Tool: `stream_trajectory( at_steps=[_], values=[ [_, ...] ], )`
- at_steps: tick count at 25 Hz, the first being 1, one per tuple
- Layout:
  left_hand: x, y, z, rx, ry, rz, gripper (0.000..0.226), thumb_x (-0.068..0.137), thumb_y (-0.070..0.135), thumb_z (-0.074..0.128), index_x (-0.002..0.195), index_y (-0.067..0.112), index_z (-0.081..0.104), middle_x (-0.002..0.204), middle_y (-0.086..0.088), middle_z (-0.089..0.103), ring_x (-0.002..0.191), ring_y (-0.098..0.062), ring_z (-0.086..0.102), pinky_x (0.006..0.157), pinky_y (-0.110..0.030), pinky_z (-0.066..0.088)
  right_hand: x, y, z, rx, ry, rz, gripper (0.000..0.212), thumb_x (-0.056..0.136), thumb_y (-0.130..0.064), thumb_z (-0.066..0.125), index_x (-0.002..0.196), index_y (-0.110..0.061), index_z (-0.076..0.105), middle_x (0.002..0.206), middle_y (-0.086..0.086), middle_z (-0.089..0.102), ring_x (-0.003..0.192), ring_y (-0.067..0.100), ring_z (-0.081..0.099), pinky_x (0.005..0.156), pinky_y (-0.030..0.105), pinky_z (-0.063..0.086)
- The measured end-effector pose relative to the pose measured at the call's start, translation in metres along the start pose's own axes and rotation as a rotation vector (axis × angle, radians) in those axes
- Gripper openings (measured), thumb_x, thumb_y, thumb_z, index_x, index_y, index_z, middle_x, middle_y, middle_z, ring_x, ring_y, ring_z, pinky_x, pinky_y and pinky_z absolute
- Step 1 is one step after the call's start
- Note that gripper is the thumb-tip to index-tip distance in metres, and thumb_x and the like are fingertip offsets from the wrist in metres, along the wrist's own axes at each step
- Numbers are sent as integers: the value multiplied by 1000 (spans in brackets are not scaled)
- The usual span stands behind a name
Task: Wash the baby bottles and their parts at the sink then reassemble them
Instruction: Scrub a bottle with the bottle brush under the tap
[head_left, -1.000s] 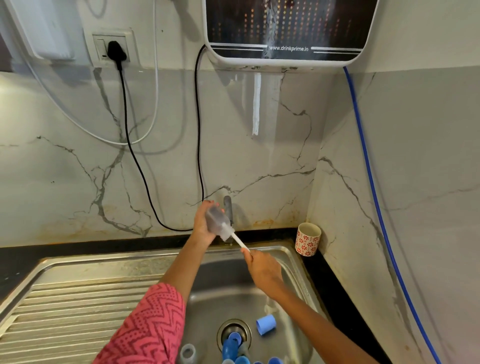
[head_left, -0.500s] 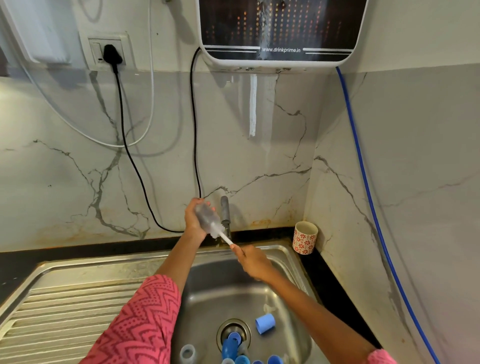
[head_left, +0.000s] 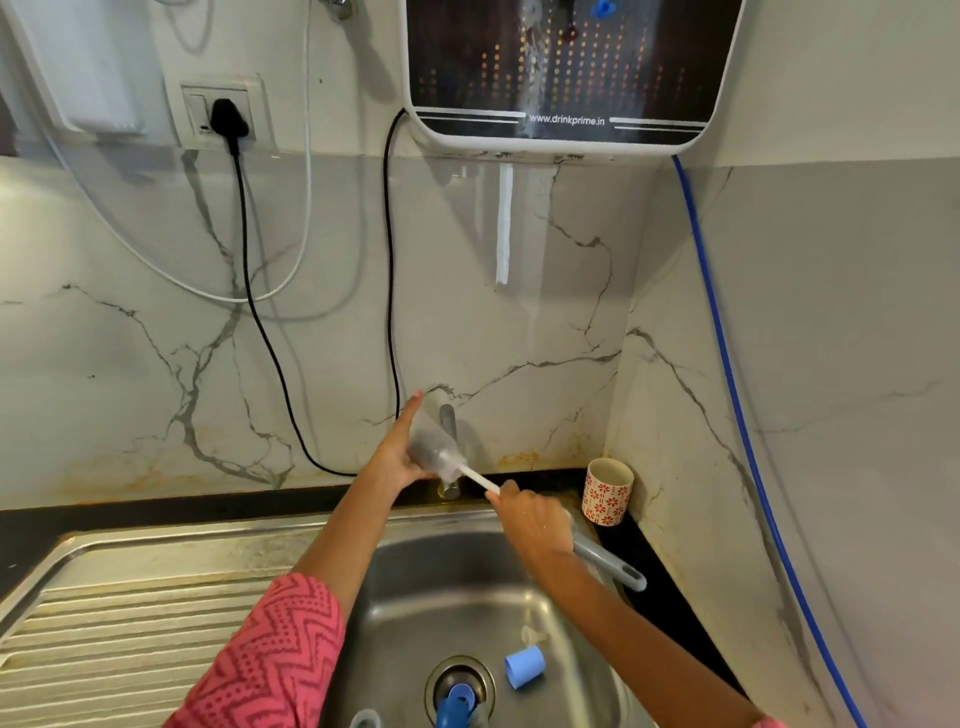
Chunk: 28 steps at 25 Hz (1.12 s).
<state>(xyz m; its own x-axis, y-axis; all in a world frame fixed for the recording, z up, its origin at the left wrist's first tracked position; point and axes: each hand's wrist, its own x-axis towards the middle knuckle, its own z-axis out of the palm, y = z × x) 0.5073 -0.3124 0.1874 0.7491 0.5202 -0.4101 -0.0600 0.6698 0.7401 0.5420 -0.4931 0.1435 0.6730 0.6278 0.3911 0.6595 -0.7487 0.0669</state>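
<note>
Bottle (head_left: 430, 446), clear, is held up over the far edge of the sink (head_left: 467, 587), in front of the tap (head_left: 448, 447), a little above the centre of the view. Nearest to the camera, at 6 o'clock, some blue parts (head_left: 457, 701) sit in the drain (head_left: 459, 680) at the bottom of the basin. A blue cap (head_left: 524, 667) lies on its side just at 3 o'clock of the drain, and a small clear part (head_left: 531, 635) lies near it, at its 12 o'clock. A clear ring (head_left: 364, 719) is cut by the lower edge at 7 o'clock of the drain. The ribbed drainboard (head_left: 130, 639) is at 9 o'clock of the basin, and a pink zigzag sleeve (head_left: 270, 660) covers part of it.

Further out, the right hand (head_left: 530, 519) is closed round the handle of the brush (head_left: 480, 480); the grey end of the handle sticks out behind the hand toward 4 o'clock. The white stem goes up toward 10 o'clock, and the bristle head is inside the bottle. The left hand (head_left: 397, 452) holds the bottle from its left side, palm round the body, fingers stretched along it toward the bottom.

A cup (head_left: 609, 491) with red flowers stands on the dark counter (head_left: 660, 587) in the corner, at 3 o'clock of the tap. On the marble wall behind, a black cord (head_left: 262, 332) hangs from a plug (head_left: 228, 120), and a purifier (head_left: 563, 73) is mounted at 12 o'clock. A blue hose (head_left: 727, 364) runs down the right wall.
</note>
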Motion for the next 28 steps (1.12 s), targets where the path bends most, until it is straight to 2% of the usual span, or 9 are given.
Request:
stream_trajectory(
  at_steps=[3,4,8,11,14,17,23,26,28],
  values=[
    [9,-5,-7,-63,89,28,127,36,54,90,142,14,32,136,-17,43,121,-40,45,102,-57,39,-12,-20,3,277,-222,14,38,99,-41,41,93,-10,63,82,10,67,72,21,66,60,28,46],
    [17,-9,-16,-74,131,47,124,35,56,89,138,12,37,129,-15,49,114,-35,50,99,-52,42,-17,-25,1,462,-374,60,42,101,-43,33,92,-13,62,82,8,64,70,19,62,63,31,47],
    [4,-20,-27,-227,-68,54,49,79,53,61,100,9,59,83,-6,57,71,-18,53,69,-31,48,-19,-26,-4,1187,-641,314,40,98,-48,38,70,-20,47,56,-4,41,43,8,34,40,21,28],
    [-1,-22,-26,-126,-131,65,42,87,51,54,103,12,56,89,-10,57,77,-22,56,63,-37,51,-4,-25,-7,815,-450,242,47,99,-50,31,77,-17,57,68,2,55,61,20,54,55,32,42],
    [2,-14,-28,-138,-96,74,50,86,36,62,126,13,43,113,-15,54,102,-32,56,74,-47,52,-3,-27,-3,441,-282,205,53,101,-46,24,107,-10,63,100,10,66,94,29,62,71,34,44],
    [5,-13,-28,-222,13,85,65,79,35,70,132,12,40,121,-16,51,111,-32,52,89,-48,47,-8,-42,2,400,-320,82,54,101,-46,25,112,-9,62,102,12,66,94,28,63,77,37,49],
    [11,3,-29,-145,226,222,65,71,31,75,127,10,52,114,-11,55,102,-27,55,88,-44,50,-3,-25,18,485,-310,66,52,101,-48,26,106,-11,63,89,7,65,77,20,58,68,32,47],
    [12,8,-28,-119,194,263,33,78,25,69,103,6,58,90,-10,57,70,-18,61,64,-33,49,-23,-31,25,621,-313,63,52,100,-48,28,98,-12,65,77,2,57,71,17,55,72,38,53],
    [8,-8,-21,-43,161,255,15,81,20,66,90,12,58,96,-12,56,71,-18,60,64,-33,48,-11,-23,23,475,-317,95,52,100,-49,26,102,-13,63,84,3,60,75,17,55,71,34,51]
  ],
)
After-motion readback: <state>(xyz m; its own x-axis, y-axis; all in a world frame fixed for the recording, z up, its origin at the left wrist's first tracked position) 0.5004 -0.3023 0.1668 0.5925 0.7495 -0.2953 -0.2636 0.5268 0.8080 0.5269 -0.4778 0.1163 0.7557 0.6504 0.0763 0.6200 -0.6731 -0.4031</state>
